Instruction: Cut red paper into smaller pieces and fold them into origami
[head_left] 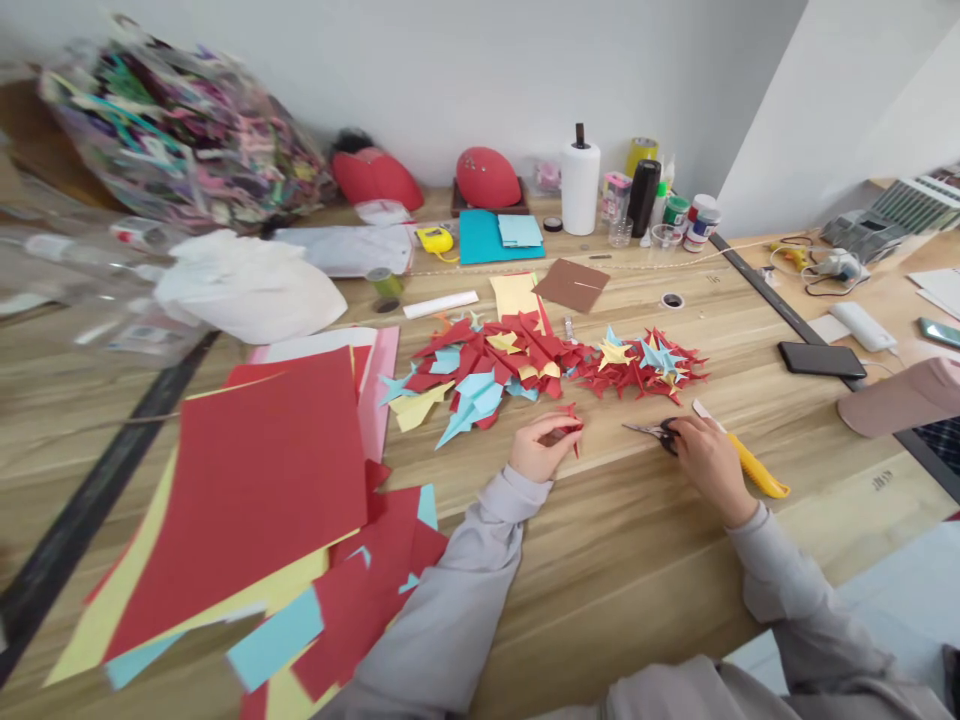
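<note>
My left hand [540,448] pinches a small folded red paper piece [576,428] between thumb and fingertips, just above the table. My right hand [709,462] has its fingers closed on the black handles of a small pair of scissors [651,431], whose blades point left. Close by its right side lies a yellow utility knife [759,470]. Beyond my left hand spreads a heap of folded paper planes [517,355] in red, blue and yellow. Further right is a pile of small pointed paper figures [652,362], mostly red.
Large red paper sheets [262,500] and cut scraps [360,590] cover the left side. A white plastic bag [247,285] sits behind them. A white bottle [580,188] stands by the wall. At right are a black phone [821,359] and a pink tumbler [900,397].
</note>
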